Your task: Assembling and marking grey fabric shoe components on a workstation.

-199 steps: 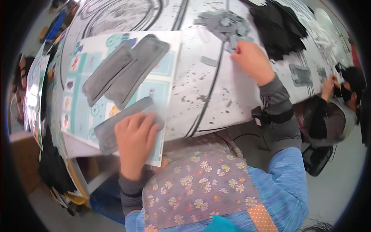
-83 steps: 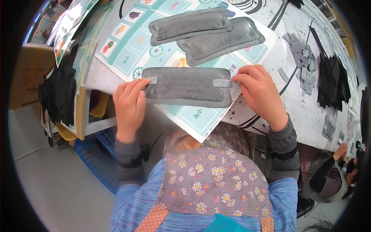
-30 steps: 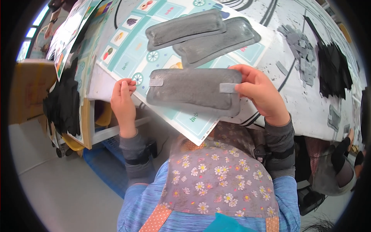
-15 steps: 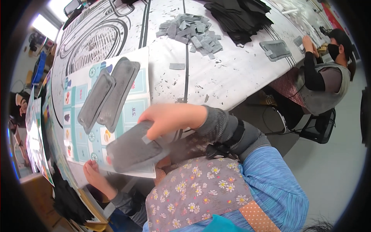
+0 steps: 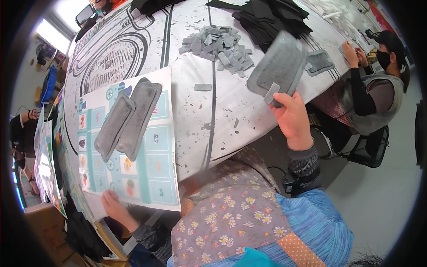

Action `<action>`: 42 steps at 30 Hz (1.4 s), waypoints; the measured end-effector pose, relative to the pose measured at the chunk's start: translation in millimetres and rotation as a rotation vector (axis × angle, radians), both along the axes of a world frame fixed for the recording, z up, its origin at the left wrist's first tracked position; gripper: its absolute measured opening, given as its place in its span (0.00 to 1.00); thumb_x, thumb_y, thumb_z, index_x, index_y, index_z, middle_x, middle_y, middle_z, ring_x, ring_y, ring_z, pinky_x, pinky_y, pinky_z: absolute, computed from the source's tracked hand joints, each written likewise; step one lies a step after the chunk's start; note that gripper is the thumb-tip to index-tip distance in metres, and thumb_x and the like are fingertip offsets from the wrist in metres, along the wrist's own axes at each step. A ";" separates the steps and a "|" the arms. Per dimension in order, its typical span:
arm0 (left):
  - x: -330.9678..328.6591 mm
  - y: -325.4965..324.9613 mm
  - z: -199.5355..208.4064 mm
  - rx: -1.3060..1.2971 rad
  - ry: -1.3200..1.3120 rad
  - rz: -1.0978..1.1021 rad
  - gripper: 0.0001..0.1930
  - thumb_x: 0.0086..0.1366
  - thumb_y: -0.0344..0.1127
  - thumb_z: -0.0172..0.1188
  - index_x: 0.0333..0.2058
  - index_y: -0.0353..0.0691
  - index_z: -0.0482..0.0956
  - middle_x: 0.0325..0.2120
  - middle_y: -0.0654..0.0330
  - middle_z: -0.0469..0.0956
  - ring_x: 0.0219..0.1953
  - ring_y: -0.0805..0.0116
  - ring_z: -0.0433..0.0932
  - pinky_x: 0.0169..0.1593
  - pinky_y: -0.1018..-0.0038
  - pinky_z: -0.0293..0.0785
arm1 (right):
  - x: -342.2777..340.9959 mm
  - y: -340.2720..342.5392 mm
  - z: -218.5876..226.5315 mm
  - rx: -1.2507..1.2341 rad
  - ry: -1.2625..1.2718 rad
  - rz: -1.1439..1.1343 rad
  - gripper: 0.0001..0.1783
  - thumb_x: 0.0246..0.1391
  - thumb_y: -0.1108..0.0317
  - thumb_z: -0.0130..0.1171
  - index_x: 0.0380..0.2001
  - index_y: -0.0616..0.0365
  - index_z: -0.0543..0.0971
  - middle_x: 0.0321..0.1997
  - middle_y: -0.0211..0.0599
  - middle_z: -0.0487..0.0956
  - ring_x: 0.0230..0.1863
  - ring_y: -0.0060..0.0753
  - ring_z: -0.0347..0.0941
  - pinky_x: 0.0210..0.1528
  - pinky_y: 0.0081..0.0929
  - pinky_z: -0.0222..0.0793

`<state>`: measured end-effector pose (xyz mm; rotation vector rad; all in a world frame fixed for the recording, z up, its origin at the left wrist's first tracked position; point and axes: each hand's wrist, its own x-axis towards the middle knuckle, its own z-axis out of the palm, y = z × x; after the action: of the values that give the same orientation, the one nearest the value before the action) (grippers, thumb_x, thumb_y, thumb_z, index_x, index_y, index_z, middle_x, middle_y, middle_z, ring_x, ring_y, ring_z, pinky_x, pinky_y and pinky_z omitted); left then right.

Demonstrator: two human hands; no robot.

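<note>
A: In the head view, what does the right hand point(image 5: 293, 119) have?
B: Thumb and fingers are closed on one end of a grey pad point(image 5: 281, 62), beside its light grey tab point(image 5: 271, 93). The pad is tilted up over the table point(image 5: 191, 133), on the person's right.

A: And the left hand point(image 5: 116, 208)?
B: Low on the left, at the near edge of a printed sheet point(image 5: 143, 178). Its fingers are bent and blurred; I can't tell how far open they are or whether they grip anything.

A: What lies around?
B: Two overlapping grey pads point(image 5: 138, 124) on the sheet; farther off, a heap of grey strips point(image 5: 218, 46), with one loose strip point(image 5: 203, 87) nearer. Black fabric pieces point(image 5: 271, 20) lie beyond the raised pad. A co-worker point(image 5: 378, 84) sits at far right.
</note>
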<state>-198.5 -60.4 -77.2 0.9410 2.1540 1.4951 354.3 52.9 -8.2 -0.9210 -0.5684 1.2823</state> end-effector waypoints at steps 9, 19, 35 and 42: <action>22.0 -5.8 11.4 -0.103 0.241 0.031 0.16 0.73 0.38 0.53 0.44 0.28 0.77 0.39 0.56 0.78 0.43 0.68 0.76 0.49 0.73 0.72 | 9.1 -3.6 -23.1 -0.133 0.095 -0.168 0.15 0.59 0.79 0.52 0.50 0.64 0.68 0.52 0.43 0.77 0.51 0.42 0.76 0.56 0.39 0.74; 25.3 -20.4 12.5 0.070 0.166 0.114 0.14 0.68 0.30 0.60 0.49 0.27 0.76 0.45 0.53 0.79 0.48 0.66 0.77 0.54 0.72 0.72 | 7.9 -21.6 -29.4 -0.188 -0.034 -0.114 0.15 0.62 0.72 0.55 0.51 0.60 0.72 0.52 0.35 0.76 0.51 0.29 0.74 0.53 0.33 0.72; 52.1 -32.4 4.6 0.099 0.256 0.099 0.13 0.72 0.28 0.56 0.51 0.28 0.77 0.42 0.52 0.83 0.44 0.67 0.82 0.51 0.75 0.78 | 28.3 -20.0 13.4 0.098 -1.555 -0.141 0.40 0.45 0.71 0.70 0.62 0.60 0.65 0.65 0.51 0.66 0.68 0.50 0.61 0.68 0.41 0.57; 38.3 -36.5 -2.7 0.121 0.244 0.016 0.13 0.72 0.28 0.55 0.52 0.29 0.77 0.43 0.52 0.83 0.44 0.68 0.82 0.50 0.75 0.78 | 23.8 -22.2 12.8 0.254 -1.767 -0.015 0.07 0.47 0.71 0.67 0.33 0.56 0.82 0.55 0.43 0.73 0.64 0.53 0.63 0.64 0.43 0.58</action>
<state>-160.2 -96.9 -80.0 1.2066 2.2610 1.6058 378.1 30.7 4.6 -1.6724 -1.9731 0.0262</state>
